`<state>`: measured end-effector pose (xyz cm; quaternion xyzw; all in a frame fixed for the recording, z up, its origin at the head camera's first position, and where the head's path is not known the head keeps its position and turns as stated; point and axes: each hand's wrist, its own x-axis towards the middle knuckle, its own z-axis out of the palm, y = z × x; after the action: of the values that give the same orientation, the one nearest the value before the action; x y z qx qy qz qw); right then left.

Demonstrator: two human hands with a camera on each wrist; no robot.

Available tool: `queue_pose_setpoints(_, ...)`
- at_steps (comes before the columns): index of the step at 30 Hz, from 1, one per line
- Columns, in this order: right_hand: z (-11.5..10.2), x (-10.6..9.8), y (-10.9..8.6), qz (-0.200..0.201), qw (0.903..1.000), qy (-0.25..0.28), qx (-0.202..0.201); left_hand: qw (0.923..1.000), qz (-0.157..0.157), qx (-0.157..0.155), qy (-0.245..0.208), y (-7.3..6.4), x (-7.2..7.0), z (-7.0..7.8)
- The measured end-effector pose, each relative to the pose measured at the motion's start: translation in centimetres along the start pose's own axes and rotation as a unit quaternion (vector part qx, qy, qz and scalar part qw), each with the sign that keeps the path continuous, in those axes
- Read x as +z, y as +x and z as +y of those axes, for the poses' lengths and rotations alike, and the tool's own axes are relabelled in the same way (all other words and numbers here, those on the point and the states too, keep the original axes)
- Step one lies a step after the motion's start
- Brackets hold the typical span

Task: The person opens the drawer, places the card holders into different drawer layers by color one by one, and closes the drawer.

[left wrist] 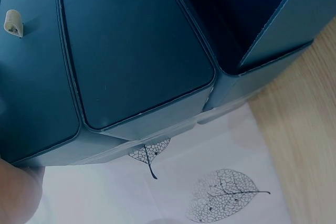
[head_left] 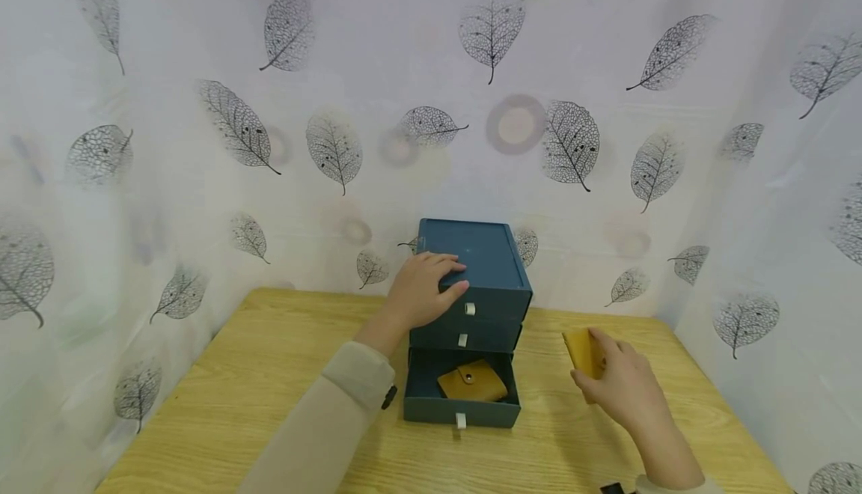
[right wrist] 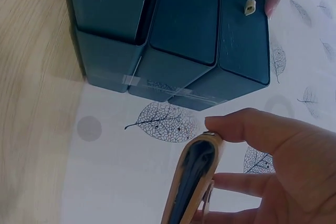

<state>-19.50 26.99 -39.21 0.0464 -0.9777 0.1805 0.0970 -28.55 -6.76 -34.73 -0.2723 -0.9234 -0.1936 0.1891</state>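
Note:
A dark teal three-drawer box [head_left: 481,243] stands on the table, its bottom drawer [head_left: 434,409] pulled out and the upper two closed. My left hand [head_left: 420,292] rests on the box's top near the front left edge, fingers extended. Inside the bottom drawer lies a tan wallet [head_left: 481,385] with a snap flap. To the right of the box, my right hand [head_left: 626,385] holds another tan wallet [head_left: 583,350] above the table, pinched between thumb and fingers. The right wrist view shows this held wallet [right wrist: 178,192] edge-on, with a dark interior.
The light wood table [head_left: 269,374] reaches back to a pale curtain [head_left: 404,45] printed with dark leaf shapes. Small whitish pull tabs [head_left: 461,421] stick out from the drawer fronts.

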Motion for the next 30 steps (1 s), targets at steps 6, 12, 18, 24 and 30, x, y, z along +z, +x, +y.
queue_pose_setpoints(6,-0.7,0.1,0.0,0.025,0.9994,0.015,-0.017,1.0,0.0,0.001,0.005,0.1,0.1,-0.1)
queue_pose_setpoints(12,-1.4,0.5,0.1,0.065,0.9957,0.04,-0.054,1.0,-0.003,0.0,0.006,0.1,0.0,-0.1)
queue_pose_setpoints(18,-1.9,1.2,0.3,0.106,0.9879,0.067,-0.092,1.0,-0.001,0.003,0.004,0.1,-0.1,-0.1)
queue_pose_setpoints(24,-2.4,2.1,0.6,0.155,0.971,0.085,-0.161,1.0,0.003,0.004,0.002,0.0,-0.1,-0.1)
queue_pose_setpoints(30,-2.6,2.9,0.8,0.183,0.9541,0.093,-0.218,1.0,-0.005,-0.001,0.002,0.0,-0.2,0.0)
